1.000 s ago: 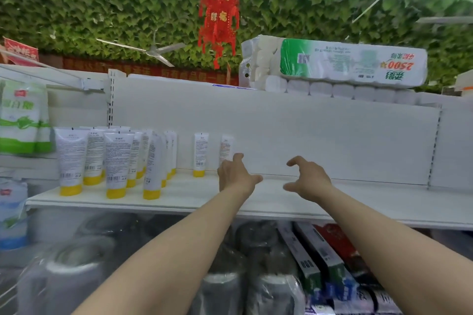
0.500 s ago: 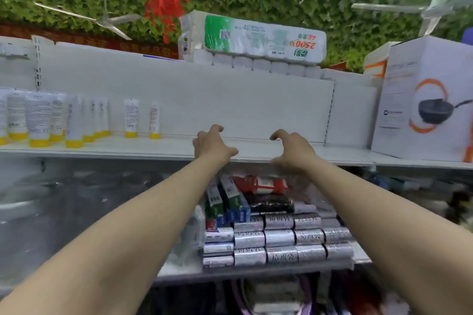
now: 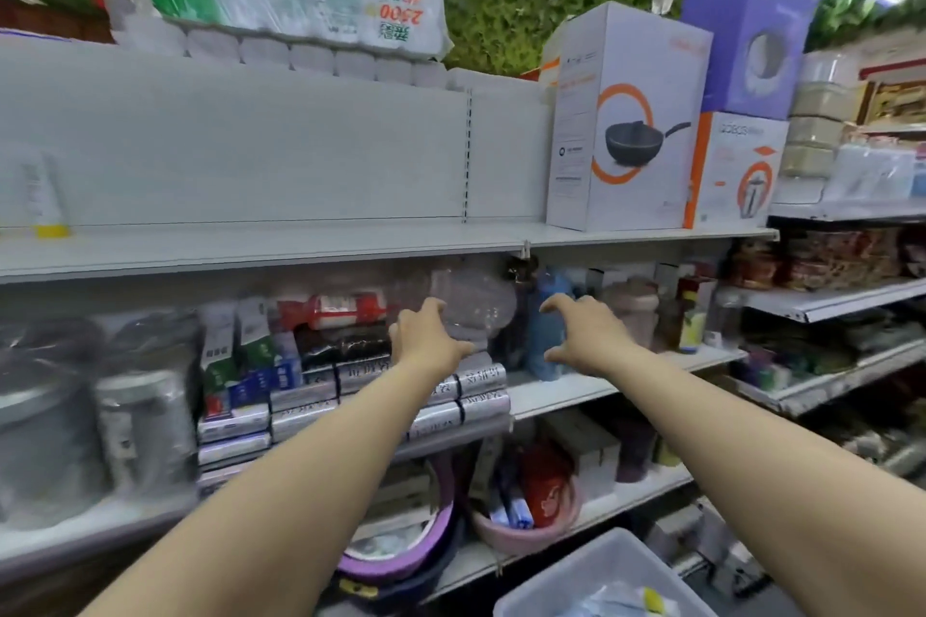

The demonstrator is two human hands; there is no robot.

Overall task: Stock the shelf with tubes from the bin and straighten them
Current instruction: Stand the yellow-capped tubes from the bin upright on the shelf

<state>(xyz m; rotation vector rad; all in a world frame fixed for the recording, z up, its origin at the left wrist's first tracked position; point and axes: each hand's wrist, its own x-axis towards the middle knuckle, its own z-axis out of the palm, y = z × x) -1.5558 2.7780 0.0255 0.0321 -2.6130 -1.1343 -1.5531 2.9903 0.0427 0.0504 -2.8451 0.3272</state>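
The left hand (image 3: 426,342) and right hand (image 3: 585,341) are held out apart, fingers loosely curled, with nothing gripped. 1 tube (image 3: 44,195) is stood upright at the shelf's (image 3: 260,247) far left. The bin (image 3: 589,566) is seen below the right arm.

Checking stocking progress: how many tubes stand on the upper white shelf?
1: a yellow-capped tube at the far left of the shelf; motion blur may hide another behind it.

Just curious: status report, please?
Left hand, right hand: empty, fingers loosely curled. Bin low right, untouched. One tube on shelf, far left. Path to bin clear.
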